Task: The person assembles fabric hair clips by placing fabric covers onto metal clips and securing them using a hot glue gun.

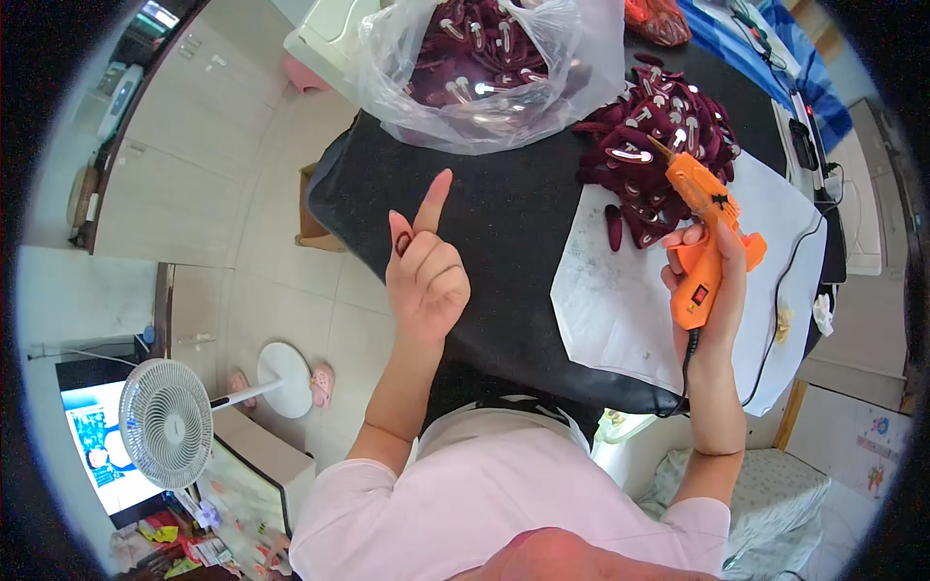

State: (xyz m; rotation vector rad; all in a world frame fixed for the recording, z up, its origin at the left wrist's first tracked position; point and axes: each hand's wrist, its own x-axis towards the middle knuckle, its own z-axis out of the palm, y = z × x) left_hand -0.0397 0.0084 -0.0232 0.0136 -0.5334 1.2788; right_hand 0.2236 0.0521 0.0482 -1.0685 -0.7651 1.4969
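Note:
My right hand [722,261] is wrapped round an orange hot glue gun [699,290], its nozzle pointing up and left over a pile of burgundy fabric-covered snap hair clips [668,116]. Over the black tabletop my left hand [429,281] is raised with the index finger stretched out and the other fingers curled. A small dark ring-shaped item [403,243] shows between its thumb and curled fingers; its kind is not clear. Beyond that hand, a clear plastic bag [455,131] holds many more burgundy clips with metal parts showing.
A white paper sheet [610,310] lies under the pile and the gun. The gun's black cord [690,363] hangs down at the table's near edge. A black table [513,252] stands before me. At the left are a white fan [165,423] and a lit screen [97,455].

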